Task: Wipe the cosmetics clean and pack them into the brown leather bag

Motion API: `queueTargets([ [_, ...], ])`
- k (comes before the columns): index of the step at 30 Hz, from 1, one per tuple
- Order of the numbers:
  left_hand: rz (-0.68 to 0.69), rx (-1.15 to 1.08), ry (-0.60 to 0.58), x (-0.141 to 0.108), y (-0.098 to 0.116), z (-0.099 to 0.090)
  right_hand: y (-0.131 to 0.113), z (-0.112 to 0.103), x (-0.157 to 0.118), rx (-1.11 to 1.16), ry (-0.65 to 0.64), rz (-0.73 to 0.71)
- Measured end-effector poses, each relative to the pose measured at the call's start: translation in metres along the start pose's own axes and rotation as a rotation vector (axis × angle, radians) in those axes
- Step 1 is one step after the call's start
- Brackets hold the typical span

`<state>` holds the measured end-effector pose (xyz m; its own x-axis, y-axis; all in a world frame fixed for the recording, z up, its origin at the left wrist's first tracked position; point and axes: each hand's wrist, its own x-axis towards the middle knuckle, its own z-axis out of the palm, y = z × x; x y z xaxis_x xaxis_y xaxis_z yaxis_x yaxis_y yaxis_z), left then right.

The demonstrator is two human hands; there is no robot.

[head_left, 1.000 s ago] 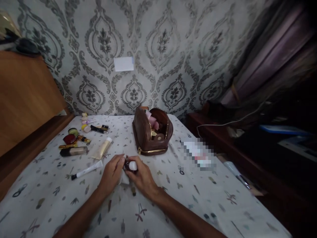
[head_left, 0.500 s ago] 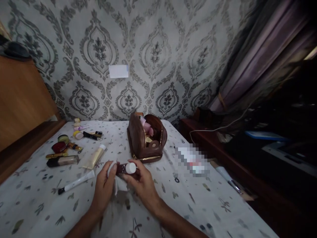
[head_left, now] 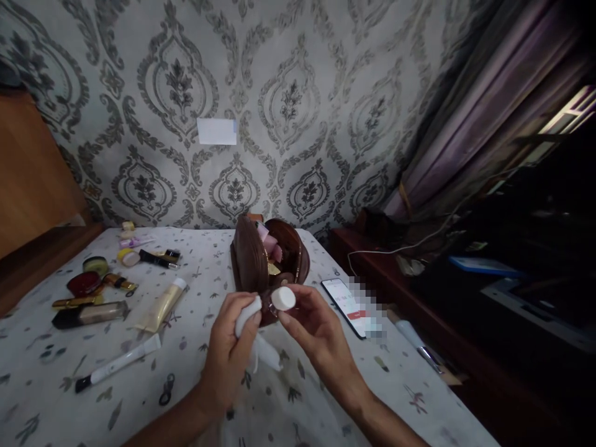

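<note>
A small dark bottle with a white cap [head_left: 283, 298] is gripped near its cap by my right hand [head_left: 321, 329], fingers closed round it. My left hand [head_left: 233, 338] pinches a white cloth or tissue [head_left: 266, 354] at the bottle's other end; part of the cloth hangs below. Most of the bottle's body is hidden by fingers and cloth. Just behind both hands stands an open brown bag [head_left: 249, 254] with pink items [head_left: 272, 245] inside.
Left on the patterned cloth [head_left: 186, 397] lie a cream tube [head_left: 161, 305], a white tube with black cap [head_left: 121, 361], a foundation bottle [head_left: 93, 314], a red round case [head_left: 84, 282] and several small cosmetics. A phone [head_left: 344, 304] lies right, near brushes [head_left: 421, 347] at the edge.
The view has shifted a little. Both hands have moved right with the bottle and cloth, now in front of the bag's lower part. The bottle's cap has turned more toward me.
</note>
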<state>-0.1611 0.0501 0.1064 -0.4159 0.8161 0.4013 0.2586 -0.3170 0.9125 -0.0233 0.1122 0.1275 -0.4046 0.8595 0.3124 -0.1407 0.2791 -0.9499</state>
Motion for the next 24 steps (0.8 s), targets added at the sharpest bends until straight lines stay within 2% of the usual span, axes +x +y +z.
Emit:
queueTargets([
  [4,-0.043,-0.046,-0.018,0.0,-0.006,0.018,0.01,-0.005,-0.002,-0.147,-0.015,-0.01],
  [7,-0.071,-0.042,-0.067,-0.006,-0.019,0.023,0.027,-0.004,-0.01,-0.255,-0.023,0.046],
  [10,-0.107,-0.058,-0.123,-0.011,-0.028,0.021,0.038,-0.003,-0.015,-0.367,-0.063,0.043],
  [14,-0.111,-0.029,-0.182,-0.011,-0.03,0.016,0.038,-0.002,-0.014,-0.426,-0.117,0.003],
  [18,-0.117,0.073,-0.149,-0.01,-0.034,0.01,0.036,-0.002,-0.014,-0.427,-0.138,0.053],
  [20,-0.025,0.148,-0.125,-0.011,-0.035,0.007,0.036,-0.001,-0.016,-0.43,-0.134,0.084],
  [24,0.37,0.416,-0.245,-0.01,-0.028,0.002,0.039,0.002,-0.02,-0.403,-0.105,0.088],
])
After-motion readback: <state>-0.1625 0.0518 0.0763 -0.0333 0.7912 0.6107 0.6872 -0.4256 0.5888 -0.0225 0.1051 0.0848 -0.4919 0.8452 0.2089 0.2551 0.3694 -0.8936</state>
